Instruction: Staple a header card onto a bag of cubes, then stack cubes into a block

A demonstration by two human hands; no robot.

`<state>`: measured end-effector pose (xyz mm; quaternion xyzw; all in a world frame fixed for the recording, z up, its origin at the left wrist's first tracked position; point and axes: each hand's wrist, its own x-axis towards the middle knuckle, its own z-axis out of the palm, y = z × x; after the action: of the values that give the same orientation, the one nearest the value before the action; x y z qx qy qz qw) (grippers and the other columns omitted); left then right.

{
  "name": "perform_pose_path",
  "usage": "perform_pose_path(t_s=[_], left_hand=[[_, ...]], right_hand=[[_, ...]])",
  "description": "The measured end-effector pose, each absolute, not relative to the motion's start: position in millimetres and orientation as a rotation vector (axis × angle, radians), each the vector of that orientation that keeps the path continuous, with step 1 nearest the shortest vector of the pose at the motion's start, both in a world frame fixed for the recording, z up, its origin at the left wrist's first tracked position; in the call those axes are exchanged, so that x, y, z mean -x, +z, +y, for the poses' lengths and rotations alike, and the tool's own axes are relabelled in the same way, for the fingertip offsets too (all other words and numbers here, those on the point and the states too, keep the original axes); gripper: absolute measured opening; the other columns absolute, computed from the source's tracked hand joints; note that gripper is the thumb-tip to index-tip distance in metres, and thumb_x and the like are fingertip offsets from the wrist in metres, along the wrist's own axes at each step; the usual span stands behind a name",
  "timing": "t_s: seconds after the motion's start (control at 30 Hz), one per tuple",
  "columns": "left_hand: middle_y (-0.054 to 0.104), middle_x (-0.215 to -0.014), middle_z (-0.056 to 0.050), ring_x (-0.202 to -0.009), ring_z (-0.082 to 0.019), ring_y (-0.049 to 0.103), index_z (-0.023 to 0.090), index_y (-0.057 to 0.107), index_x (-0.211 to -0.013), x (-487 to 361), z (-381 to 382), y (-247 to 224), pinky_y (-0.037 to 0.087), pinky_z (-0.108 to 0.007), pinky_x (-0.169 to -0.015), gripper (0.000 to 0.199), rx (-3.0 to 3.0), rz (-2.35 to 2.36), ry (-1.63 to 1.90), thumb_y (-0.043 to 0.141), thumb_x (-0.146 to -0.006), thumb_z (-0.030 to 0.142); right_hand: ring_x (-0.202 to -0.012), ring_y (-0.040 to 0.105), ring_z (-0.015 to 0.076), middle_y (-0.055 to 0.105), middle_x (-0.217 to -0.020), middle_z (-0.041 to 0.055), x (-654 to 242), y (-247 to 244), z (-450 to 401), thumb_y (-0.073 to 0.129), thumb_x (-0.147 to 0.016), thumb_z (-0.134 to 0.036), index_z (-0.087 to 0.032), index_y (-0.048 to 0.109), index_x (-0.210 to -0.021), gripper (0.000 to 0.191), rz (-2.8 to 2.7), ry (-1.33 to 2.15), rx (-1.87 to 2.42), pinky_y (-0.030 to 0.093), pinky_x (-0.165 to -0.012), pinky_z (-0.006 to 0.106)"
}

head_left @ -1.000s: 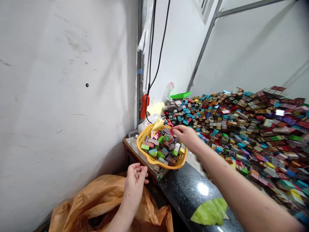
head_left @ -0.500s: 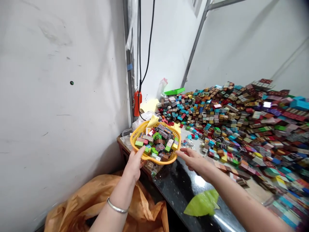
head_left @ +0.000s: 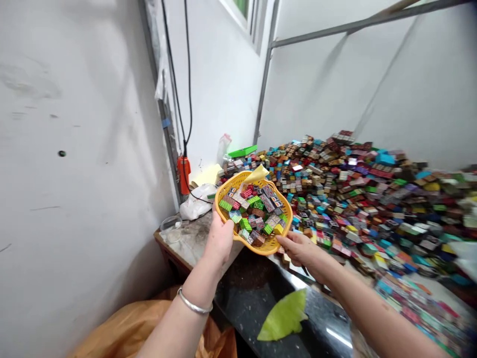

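Basket (head_left: pixel 228 229), yellow, perforated, filled with blocks (head_left: pixel 257 209).

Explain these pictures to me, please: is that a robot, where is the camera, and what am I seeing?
There is no robot here, only a person's two bare hands. The pictures all come from one camera worn on the person's head, looking forward and down.

The left hand and the right hand grip a yellow basket by its rim, one at each side. In it are small patterned blocks in several colours, too small to identify further.

Beyond it, to the right, a large heap of similar pieces spreads out. Nearer, a ragged green sheet lies on a shiny black surface. A white plastic bag sits to the left of the basket.
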<state>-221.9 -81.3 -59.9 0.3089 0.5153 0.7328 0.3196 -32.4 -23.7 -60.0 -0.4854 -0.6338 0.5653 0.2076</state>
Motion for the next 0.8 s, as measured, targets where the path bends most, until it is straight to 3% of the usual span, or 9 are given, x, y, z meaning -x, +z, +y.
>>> perform_pose_path(t_s=[0.17, 0.3, 0.4, 0.47, 0.57, 0.63, 0.7, 0.8], left_hand=[[0.051, -0.129, 0.000, -0.114, -0.016, 0.051, 0.026, 0.029, -0.135, 167, -28, -51, 0.039, -0.029, -0.097, 0.073, -1.005, 1.333, 1.946, 0.043, -0.068, 0.002], [0.039, -0.139, 0.002, -0.127, -0.015, 0.035, 0.025, 0.029, -0.137, 116, -6, -46, 0.025, -0.030, -0.107, 0.072, -1.178, 1.298, 1.908, 0.040, -0.071, 0.000], [0.036, -0.141, 0.003, -0.133, -0.016, 0.023, 0.026, 0.035, -0.135, 84, 0, -44, 0.015, -0.034, -0.111, 0.067, -1.311, 1.269, 1.858, 0.040, -0.073, 0.000], [0.035, -0.141, 0.003, -0.135, -0.016, 0.019, 0.024, 0.038, -0.134, 67, 1, -45, 0.011, -0.036, -0.112, 0.064, -1.389, 1.250, 1.829, 0.039, -0.074, 0.000], [0.035, -0.141, 0.002, -0.135, -0.016, 0.019, 0.023, 0.039, -0.134, 50, 2, -47, 0.010, -0.035, -0.112, 0.061, -1.505, 1.209, 1.800, 0.038, -0.077, 0.001], [0.035, -0.141, 0.004, -0.133, -0.015, 0.023, 0.025, 0.039, -0.133, 43, 2, -49, 0.013, -0.033, -0.112, 0.060, -1.576, 1.182, 1.797, 0.039, -0.078, 0.003], [0.036, -0.141, 0.005, -0.131, -0.016, 0.028, 0.026, 0.039, -0.133, 38, 1, -51, 0.017, -0.032, -0.111, 0.059, -1.634, 1.169, 1.805, 0.040, -0.078, 0.004], [0.036, -0.141, 0.005, -0.130, -0.016, 0.032, 0.027, 0.040, -0.132, 34, 0, -50, 0.019, -0.032, -0.111, 0.056, -1.687, 1.175, 1.828, 0.040, -0.080, 0.006]], right_hand=[[-0.037, 0.018, 0.0040, 0.028, -0.048, -0.0108, -18, -60, -12, 0.049, -0.077, -0.045, -0.018, 0.047, -0.076, 0.027, -1.726, 1.401, 1.473, 0.015, -0.036, 0.018], [-0.035, 0.024, 0.0053, 0.035, -0.049, -0.0087, -63, -59, -6, 0.044, -0.080, -0.045, -0.017, 0.054, -0.089, 0.031, -1.730, 1.188, 1.607, 0.020, -0.036, 0.019], [-0.042, 0.041, 0.0095, 0.051, -0.059, -0.0023, -93, -52, 1, 0.044, -0.082, -0.041, -0.015, 0.052, -0.108, 0.038, -1.741, 0.899, 1.736, 0.029, -0.038, 0.020], [-0.064, 0.056, 0.0150, 0.061, -0.083, 0.0061, -107, -41, 10, 0.047, -0.082, -0.033, -0.014, 0.046, -0.121, 0.043, -1.777, 0.669, 1.785, 0.040, -0.050, 0.023], [-0.098, 0.055, 0.0204, 0.056, -0.116, 0.0107, -115, -20, 29, 0.049, -0.081, -0.020, -0.019, 0.029, -0.136, 0.059, -1.863, 0.381, 1.817, 0.042, -0.076, 0.026], [-0.101, 0.056, 0.0235, 0.056, -0.118, 0.0121, -117, -6, 44, 0.048, -0.082, -0.017, -0.021, 0.022, -0.140, 0.064, -1.897, 0.250, 1.873, 0.041, -0.081, 0.030], [-0.097, 0.058, 0.0256, 0.059, -0.112, 0.0139, -118, 5, 57, 0.047, -0.084, -0.018, -0.021, 0.025, -0.139, 0.060, -1.909, 0.154, 1.952, 0.042, -0.079, 0.034], [-0.092, 0.059, 0.0224, 0.060, -0.107, 0.0108, -126, 11, 71, 0.049, -0.087, -0.028, -0.020, 0.044, -0.126, 0.041, -1.945, 0.073, 2.053, 0.046, -0.078, 0.038]])
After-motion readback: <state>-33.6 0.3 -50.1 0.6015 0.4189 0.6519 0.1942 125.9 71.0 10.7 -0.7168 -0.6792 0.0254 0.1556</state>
